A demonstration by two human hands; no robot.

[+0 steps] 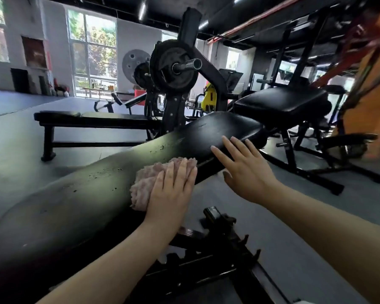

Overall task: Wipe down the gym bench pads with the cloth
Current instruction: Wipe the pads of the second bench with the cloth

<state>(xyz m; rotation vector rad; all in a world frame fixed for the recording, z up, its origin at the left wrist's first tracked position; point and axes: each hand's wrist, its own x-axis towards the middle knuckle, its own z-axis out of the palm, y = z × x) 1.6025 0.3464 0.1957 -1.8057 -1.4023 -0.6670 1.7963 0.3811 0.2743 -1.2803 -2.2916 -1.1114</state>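
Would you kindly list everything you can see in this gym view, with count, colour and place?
bench pad: one, black, long and scuffed, running from lower left toward centre
seat pad: one, black, at the far end of the long pad
cloth: one, pale pink, lying on the long pad
flat bench: one, black, left, behind
weight plate: one, black, on a bar sleeve, top centre
second bench: one, black, right, behind
floor: grey
windows: bright, far wall
left hand: flat, pressing the cloth
right hand: fingers spread, touching the seat pad's near edge
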